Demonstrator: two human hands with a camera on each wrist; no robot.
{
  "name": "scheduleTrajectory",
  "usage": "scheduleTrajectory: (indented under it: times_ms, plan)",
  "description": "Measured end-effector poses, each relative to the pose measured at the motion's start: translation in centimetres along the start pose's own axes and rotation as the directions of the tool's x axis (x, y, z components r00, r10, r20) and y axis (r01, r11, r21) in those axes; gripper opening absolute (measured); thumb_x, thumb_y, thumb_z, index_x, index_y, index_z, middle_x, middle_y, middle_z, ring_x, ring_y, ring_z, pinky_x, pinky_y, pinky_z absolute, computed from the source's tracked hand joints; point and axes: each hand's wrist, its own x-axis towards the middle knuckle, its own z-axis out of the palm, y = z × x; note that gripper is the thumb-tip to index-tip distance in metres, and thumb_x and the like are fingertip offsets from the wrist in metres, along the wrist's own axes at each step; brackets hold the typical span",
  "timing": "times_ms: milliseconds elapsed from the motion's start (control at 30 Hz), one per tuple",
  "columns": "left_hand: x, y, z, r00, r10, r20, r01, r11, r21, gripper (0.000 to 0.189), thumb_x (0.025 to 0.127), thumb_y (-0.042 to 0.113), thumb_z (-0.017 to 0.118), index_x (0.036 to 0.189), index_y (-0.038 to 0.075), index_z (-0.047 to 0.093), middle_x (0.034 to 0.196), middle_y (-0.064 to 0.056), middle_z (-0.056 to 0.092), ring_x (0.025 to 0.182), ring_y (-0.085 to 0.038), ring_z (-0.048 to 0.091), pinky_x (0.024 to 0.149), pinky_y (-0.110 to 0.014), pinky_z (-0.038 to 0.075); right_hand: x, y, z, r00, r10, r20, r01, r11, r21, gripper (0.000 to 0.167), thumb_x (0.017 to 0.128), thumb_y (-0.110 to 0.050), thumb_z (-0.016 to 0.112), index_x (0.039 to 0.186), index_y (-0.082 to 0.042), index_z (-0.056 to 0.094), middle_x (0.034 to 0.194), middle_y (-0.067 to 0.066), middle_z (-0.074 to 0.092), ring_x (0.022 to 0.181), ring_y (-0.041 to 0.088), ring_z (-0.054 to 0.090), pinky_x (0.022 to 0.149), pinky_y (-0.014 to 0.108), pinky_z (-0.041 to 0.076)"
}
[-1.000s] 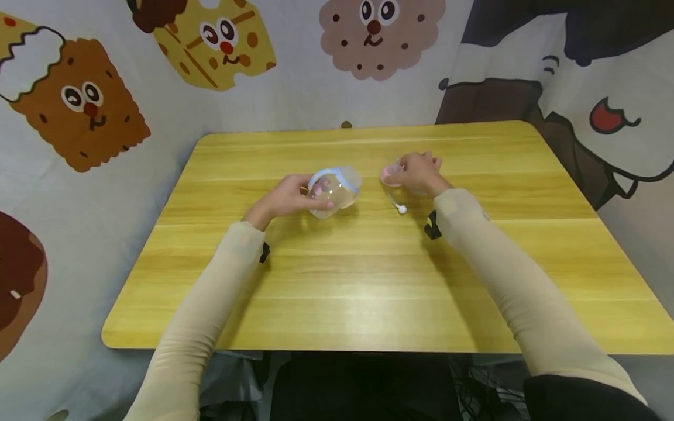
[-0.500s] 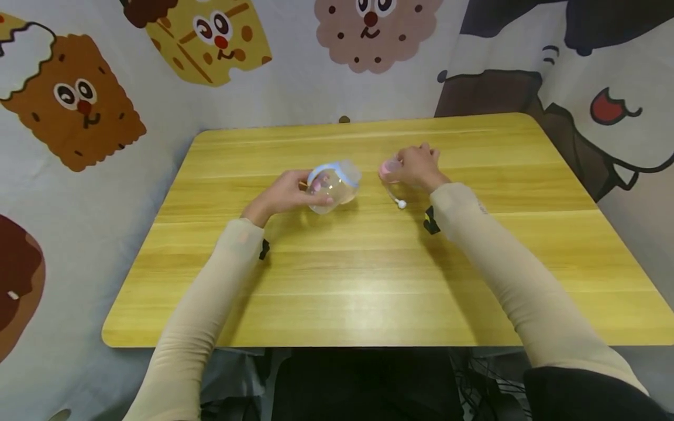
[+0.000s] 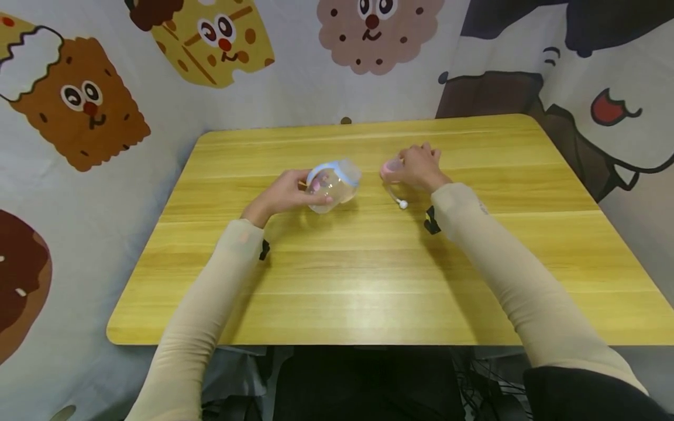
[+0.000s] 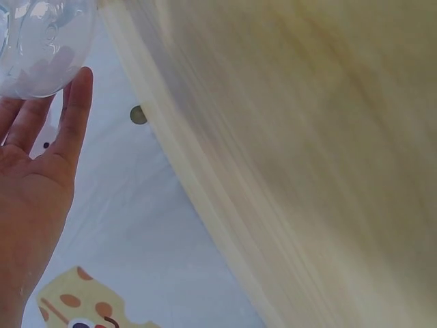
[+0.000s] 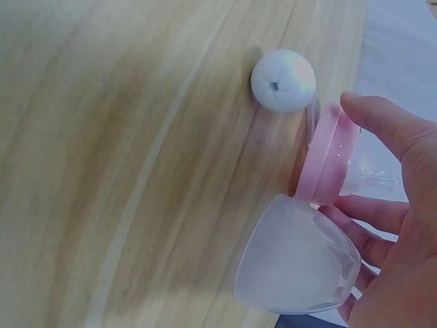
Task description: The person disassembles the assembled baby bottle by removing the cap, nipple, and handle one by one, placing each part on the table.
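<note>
My left hand (image 3: pixel 284 192) holds a clear baby bottle (image 3: pixel 339 190) with a light-blue band, tilted over the table with its narrower end to the right. The bottle's rounded side (image 4: pixel 51 51) rests against the fingers in the left wrist view. My right hand (image 3: pixel 419 168) pinches a pink bottle collar (image 5: pixel 331 154) between thumb and fingers. A clear teat (image 5: pixel 365 176) points out of it towards the palm. From the collar a thin straw leads to a white ball-shaped weight (image 5: pixel 283 80). A translucent cap (image 5: pixel 297 256) sits beside the collar at the fingers; whether they hold it I cannot tell.
The wood-grain table (image 3: pixel 337 275) lies under both hands. Behind it hangs a pale cloth (image 3: pixel 295 99) printed with cartoon biscuits and cheese. A dark chair seat (image 3: pixel 368 380) is at the front edge, with cables (image 3: pixel 487 380) to its right.
Both hands keep almost the same places and grips. The whole head view has shifted slightly; the bottle and the pink collar look the same.
</note>
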Motion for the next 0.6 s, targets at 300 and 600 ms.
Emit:
scheduleTrajectory:
  times_ms: [300,600]
  plan:
    - [-0.6,0.9,0.1,1.000,0.021,0.007,-0.020,0.999,-0.040,0.051,0.087,0.034,0.090,0.127,0.008,0.071,0.118,-0.010,0.074,0.102,-0.029,0.072,0.089,-0.049,0.060,-1.0,-0.1,-0.9,1.000,0.008,0.026,-0.009,1.000,0.026,0.081,0.096,-0.046,0.078,0.151,0.006,0.051,0.151,0.026,0.054,0.132,0.042,0.037,0.112,0.058,0.015]
    - [-0.9,1.7,0.2,0.999,0.038,-0.004,-0.038,0.998,-0.043,0.045,0.088,0.032,0.090,0.122,0.009,0.073,0.116,-0.010,0.075,0.101,-0.028,0.072,0.088,-0.047,0.061,-2.1,-0.2,-1.6,1.000,0.002,0.004,-0.002,0.999,0.033,0.079,0.099,-0.045,0.075,0.153,0.005,0.048,0.151,0.025,0.054,0.135,0.042,0.039,0.116,0.060,0.013]
